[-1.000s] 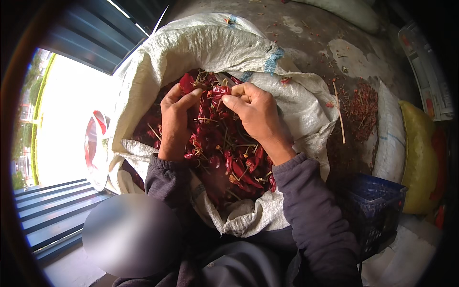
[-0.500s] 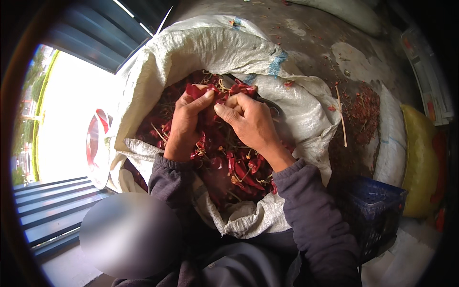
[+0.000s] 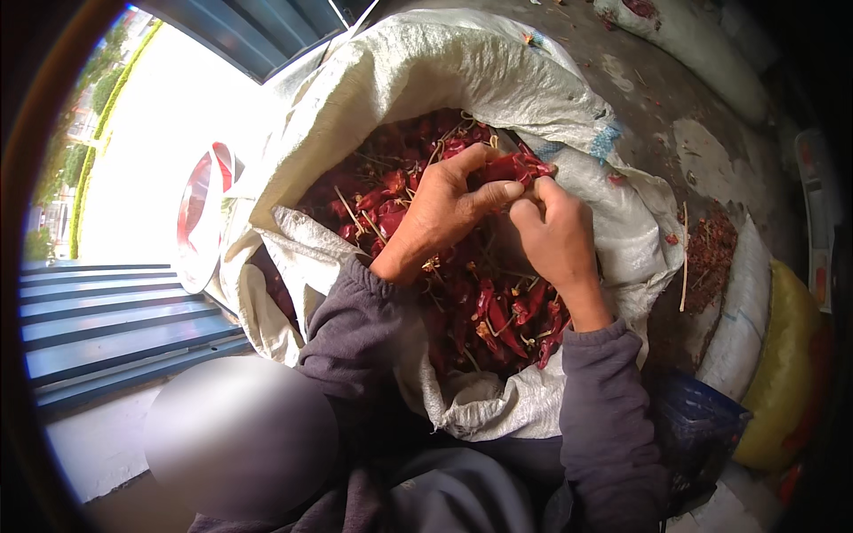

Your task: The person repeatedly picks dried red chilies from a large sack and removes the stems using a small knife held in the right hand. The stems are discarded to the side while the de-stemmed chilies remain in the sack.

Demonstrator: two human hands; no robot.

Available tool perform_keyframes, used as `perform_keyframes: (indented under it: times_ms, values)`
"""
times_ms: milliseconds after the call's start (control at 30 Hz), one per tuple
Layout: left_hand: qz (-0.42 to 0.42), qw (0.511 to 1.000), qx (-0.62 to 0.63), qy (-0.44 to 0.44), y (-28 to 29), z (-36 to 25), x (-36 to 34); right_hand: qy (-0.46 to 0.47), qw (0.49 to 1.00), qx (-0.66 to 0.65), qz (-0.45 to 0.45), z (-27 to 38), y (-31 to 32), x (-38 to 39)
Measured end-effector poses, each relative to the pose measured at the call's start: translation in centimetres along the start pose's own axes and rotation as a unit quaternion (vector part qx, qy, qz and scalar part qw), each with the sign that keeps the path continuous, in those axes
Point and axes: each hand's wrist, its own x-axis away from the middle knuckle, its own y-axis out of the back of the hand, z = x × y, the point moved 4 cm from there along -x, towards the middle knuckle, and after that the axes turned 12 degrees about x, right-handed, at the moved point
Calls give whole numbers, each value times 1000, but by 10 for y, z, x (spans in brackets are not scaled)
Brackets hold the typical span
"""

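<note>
Over the mouth of a big white woven sack, both hands meet at a dried red chili pepper. My left hand is closed around one end of it, thumb pointing right along its lower side. At its other end my right hand is closed in a pinch, thumb and forefinger together. What exactly lies between those right fingertips is mostly hidden. Below the hands, the sack holds a heap of dried red chilies with pale, thin stalks, partly covered by my wrists.
On the right floor lie red chili scraps and a thin stick. Farther right are a white sack, a yellow sack and a dark blue plastic crate. A red-and-white round object stands left, near blue corrugated metal panels.
The whole view has shifted, so sack and hands appear farther right. My hands have come together, with one chili now stretched between them; earlier, red chili pieces showed at each hand.
</note>
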Motion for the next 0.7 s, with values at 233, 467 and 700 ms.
perform_keyframes:
  times_ms: [233, 467, 700]
  values:
    - [19, 995, -72, -59, -12, -10, 3, 106, 976, 167, -87, 0, -2, 4]
    - [-42, 998, 9, -44, 0, 13, -4, 44, 997, -33, -55, 5, -2, 5]
    - [-64, 988, 121, -74, -10, 16, -2, -10, 987, -160, -14, 2, -11, 9]
